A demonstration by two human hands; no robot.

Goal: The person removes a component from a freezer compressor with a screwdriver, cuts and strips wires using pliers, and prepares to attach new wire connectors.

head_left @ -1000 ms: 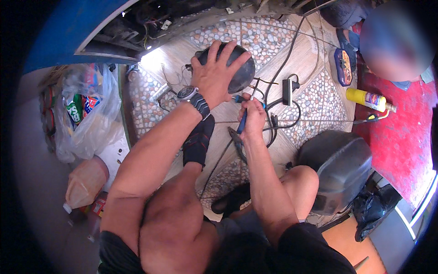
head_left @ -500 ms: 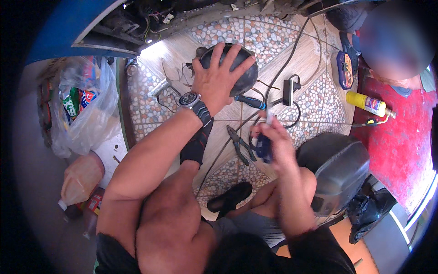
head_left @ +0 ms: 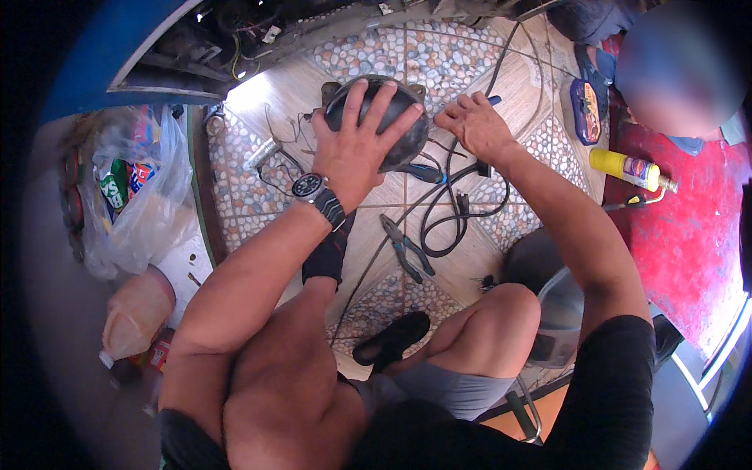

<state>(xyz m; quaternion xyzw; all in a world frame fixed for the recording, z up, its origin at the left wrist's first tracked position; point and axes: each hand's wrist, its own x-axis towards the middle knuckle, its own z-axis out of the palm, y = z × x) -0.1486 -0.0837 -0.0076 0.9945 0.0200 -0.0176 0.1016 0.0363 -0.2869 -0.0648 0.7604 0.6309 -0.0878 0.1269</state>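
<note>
My left hand [head_left: 352, 153], wearing a watch, is spread over a black dome-shaped housing [head_left: 399, 117] on the tiled floor, its fingers gripping the curved top. Just right of the dome, my right hand [head_left: 478, 125] is closed around a slim object; only a blue end [head_left: 493, 100] shows beyond the knuckles, so its kind is unclear. Below the dome lies a screwdriver [head_left: 424, 172] with a blue and black handle. Pliers [head_left: 406, 249] with dark handles rest nearer my legs, beside a looped black cord [head_left: 440, 252].
A dark rounded case [head_left: 560, 290] stands by my right knee. On the red surface [head_left: 681, 258] lies a yellow gas canister [head_left: 627, 169] with a torch nozzle. Another person [head_left: 677, 78] is at the upper right. A plastic bag [head_left: 149, 188] and a jug [head_left: 137, 313] stand left.
My right hand has moved forward from beside the pliers to the dome's right side. My left hand stays on the dome. The black cord loop near the pliers is now uncovered.
</note>
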